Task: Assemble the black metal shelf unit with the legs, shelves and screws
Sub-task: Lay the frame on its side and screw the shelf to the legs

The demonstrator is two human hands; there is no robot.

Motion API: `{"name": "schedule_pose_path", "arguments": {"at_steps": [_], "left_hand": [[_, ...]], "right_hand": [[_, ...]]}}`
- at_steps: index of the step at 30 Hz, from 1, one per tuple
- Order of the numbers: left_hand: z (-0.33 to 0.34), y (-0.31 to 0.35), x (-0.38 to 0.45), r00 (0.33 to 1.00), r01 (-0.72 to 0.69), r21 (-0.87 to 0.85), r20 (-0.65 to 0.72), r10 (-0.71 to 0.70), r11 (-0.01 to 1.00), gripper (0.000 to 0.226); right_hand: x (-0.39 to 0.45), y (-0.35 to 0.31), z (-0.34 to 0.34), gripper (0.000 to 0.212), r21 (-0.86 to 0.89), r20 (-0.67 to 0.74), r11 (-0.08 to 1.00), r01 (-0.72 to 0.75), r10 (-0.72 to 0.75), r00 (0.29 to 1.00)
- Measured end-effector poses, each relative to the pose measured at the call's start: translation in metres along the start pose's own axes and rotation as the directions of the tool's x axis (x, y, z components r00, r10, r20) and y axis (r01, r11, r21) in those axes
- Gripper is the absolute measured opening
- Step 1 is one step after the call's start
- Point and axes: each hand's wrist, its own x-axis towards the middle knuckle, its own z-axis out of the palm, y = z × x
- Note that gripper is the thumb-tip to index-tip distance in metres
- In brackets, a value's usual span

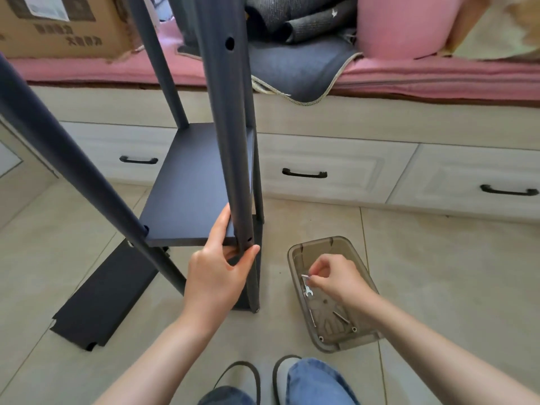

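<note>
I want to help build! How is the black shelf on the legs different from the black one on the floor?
The fitted shelf sits raised between the legs; the loose shelf lies flat on the tiles. The left hand holds the fitted shelf's corner; nothing touches the loose shelf. Both are flat and black.

Soft, even daylight fills the room, casting only faint shadows on the floor tiles (438, 273). Wide-angle distortion bends lines near the edges; the upper corners blur.

Probably a home bedroom: pink mattress (438, 74) over drawers (321, 168).
</note>
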Motion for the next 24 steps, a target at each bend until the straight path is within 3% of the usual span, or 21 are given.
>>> {"name": "schedule_pose_path", "arguments": {"at_steps": [3, 8, 24], "left_hand": [[-0.002, 0.0, 0.0, 1.0, 0.018, 0.024, 0.019, -0.019, 1.0, 0.079], [-0.004, -0.006, -0.001, 0.998, 0.017, 0.049, 0.063, -0.02, 0.999, 0.084], [-0.008, -0.013, -0.001, 0.996, 0.031, 0.097, 0.077, -0.039, 0.995, 0.088]], "right_hand": [[-0.039, -0.039, -0.017, 0.016, 0.224, -0.004, 0.973, 0.062, -0.063, 0.998], [-0.093, -0.095, -0.034, 0.005, 0.532, 0.071, 0.84, 0.108, -0.172, 0.983], [-0.086, -0.14, -0.003, 0.012, 0.515, 0.054, 0.857, 0.02, -0.056, 0.997]]}}
